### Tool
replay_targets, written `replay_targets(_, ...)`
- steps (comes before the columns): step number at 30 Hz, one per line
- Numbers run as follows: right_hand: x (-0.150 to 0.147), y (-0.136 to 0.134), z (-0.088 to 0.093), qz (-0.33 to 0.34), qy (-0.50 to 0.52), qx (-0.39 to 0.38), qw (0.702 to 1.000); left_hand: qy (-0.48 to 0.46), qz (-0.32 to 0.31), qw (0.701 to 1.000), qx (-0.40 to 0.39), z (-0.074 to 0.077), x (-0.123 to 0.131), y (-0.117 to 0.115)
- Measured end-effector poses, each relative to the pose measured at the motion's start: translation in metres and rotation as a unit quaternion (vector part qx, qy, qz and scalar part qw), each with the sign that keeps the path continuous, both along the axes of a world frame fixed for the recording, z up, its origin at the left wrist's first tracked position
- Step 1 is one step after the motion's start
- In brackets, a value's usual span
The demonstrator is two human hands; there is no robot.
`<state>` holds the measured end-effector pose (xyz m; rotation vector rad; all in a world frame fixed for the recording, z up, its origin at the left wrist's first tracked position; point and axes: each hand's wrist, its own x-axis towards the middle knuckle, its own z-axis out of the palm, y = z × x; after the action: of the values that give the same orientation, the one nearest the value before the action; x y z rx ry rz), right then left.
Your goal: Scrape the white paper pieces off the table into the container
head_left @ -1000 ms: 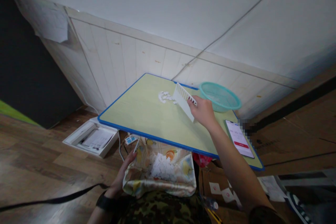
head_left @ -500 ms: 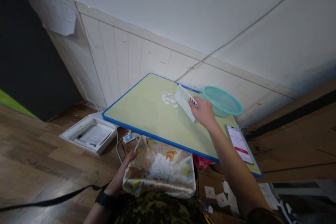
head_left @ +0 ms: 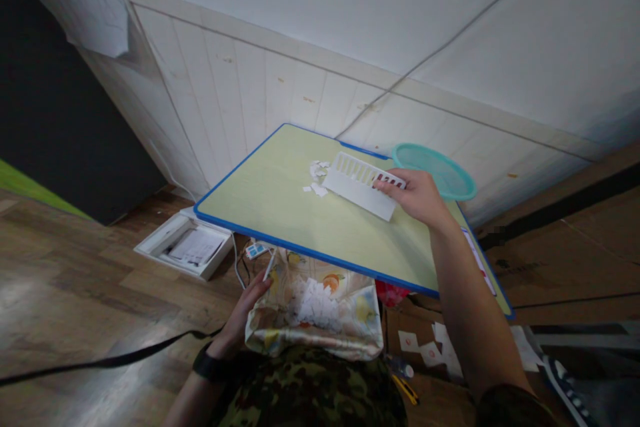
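My right hand (head_left: 419, 195) is closed around one end of a white slotted plastic panel (head_left: 361, 195), tilted above the tabletop. The panel's far end is beside a small group of white paper scraps (head_left: 319, 172); I cannot tell whether it touches them. Below the table's near edge, my left hand (head_left: 254, 295) grips the left side of a fruit-patterned, cloth-lined bin (head_left: 330, 339) that rests against my lap. Inside the bin lies a heap of white paper scraps (head_left: 318, 301). Part of the left-hand fingers is hidden by the bin's side.
The pale table (head_left: 250, 197) has a blue rim. A turquoise basin (head_left: 440, 170) stands at its back right, and a phone (head_left: 481, 263) lies along the right edge. An open white box (head_left: 193, 243) is on the floor at left. Cards (head_left: 431, 353) lie on cardboard at right.
The slotted panel has swung round in my right hand, from steeply angled to more broadside. Some scraps on the table have shifted nearer me. My left hand keeps its hold on the bin.
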<state>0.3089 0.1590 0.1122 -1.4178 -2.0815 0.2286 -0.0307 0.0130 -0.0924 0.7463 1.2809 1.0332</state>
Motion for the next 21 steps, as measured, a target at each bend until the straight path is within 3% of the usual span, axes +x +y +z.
replay_targets(7, -0.004, 0.026, -0.012, 0.068, 0.058, -0.028, 0.996, 0.136, -0.012, 0.989, 0.049, 0.004, -0.001, 0.007)
replay_targets(11, 0.0, 0.037, -0.01, 0.11, 0.068, -0.062, 0.99, 0.192, 0.006, 0.98, 0.056, 0.006, -0.005, 0.015)
replay_targets(17, -0.003, 0.047, -0.007, 0.143, 0.122, -0.077, 0.979, 0.19, -0.039, 0.979, 0.066, 0.021, -0.006, 0.012)
replay_targets(21, -0.016, 0.059, -0.003, 0.197, 0.069, -0.127, 0.97, 0.173, -0.044, 0.981, 0.071, 0.038, -0.002, 0.003)
